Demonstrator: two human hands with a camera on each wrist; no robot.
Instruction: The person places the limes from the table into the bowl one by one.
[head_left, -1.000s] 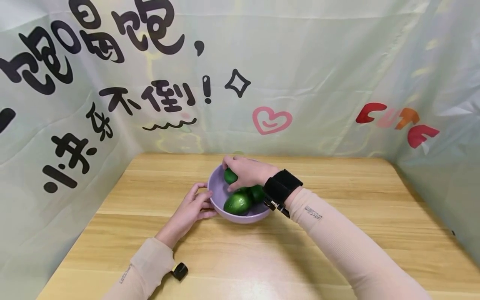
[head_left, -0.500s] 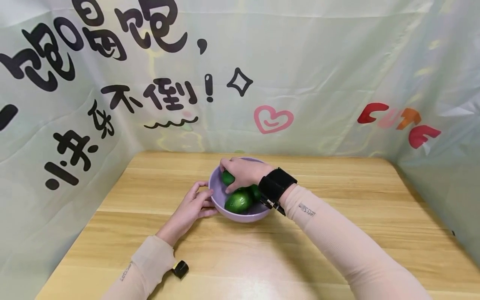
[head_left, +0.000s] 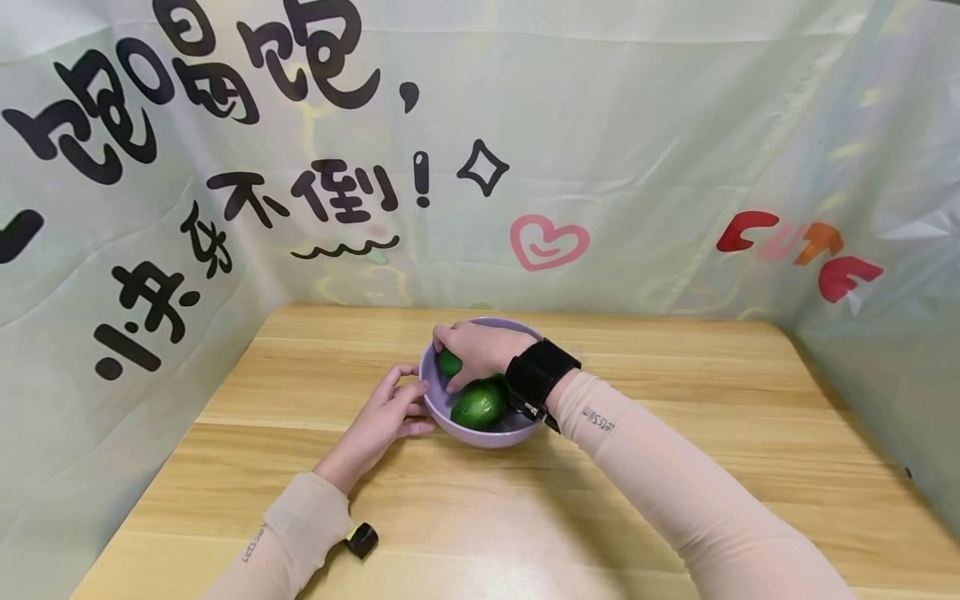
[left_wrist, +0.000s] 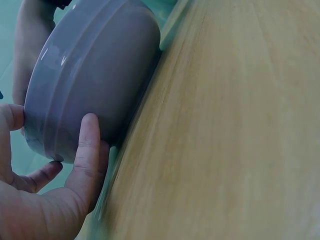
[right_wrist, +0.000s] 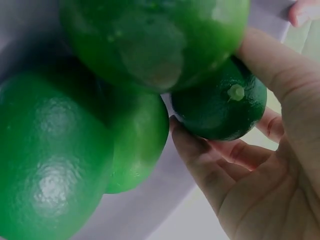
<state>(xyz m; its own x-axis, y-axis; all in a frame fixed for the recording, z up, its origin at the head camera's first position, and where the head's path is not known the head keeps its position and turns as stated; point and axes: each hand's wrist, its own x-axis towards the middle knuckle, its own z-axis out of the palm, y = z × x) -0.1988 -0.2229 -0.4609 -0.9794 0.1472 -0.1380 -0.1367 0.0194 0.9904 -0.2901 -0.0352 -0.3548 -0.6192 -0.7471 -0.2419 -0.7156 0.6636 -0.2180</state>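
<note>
A lilac bowl [head_left: 483, 439] stands on the wooden table, holding several glossy green avocados [head_left: 477, 406]. Reaching into it from above, my right hand [head_left: 480, 346] grips a dark green avocado [right_wrist: 235, 100] near the bowl's left inner wall. In the right wrist view its thumb lies above and the fingers below this fruit, whose pale stem nub shows. Three lighter avocados [right_wrist: 50, 150] lie alongside. My left hand [head_left: 382, 417] rests with extended fingers [left_wrist: 90, 135] against the outer left side of the bowl. The right hand and wrist hide part of the bowl's contents.
A printed cloth [head_left: 630, 150] with black lettering and a pink heart rises behind and beside the table [head_left: 720, 417]. Black straps and small devices [head_left: 542, 375] sit at the wrists, the right one over the bowl's right rim.
My right hand has shifted a little to the left and down within the bowl, keeping its grip on the avocado. The left hand stays against the bowl.
</note>
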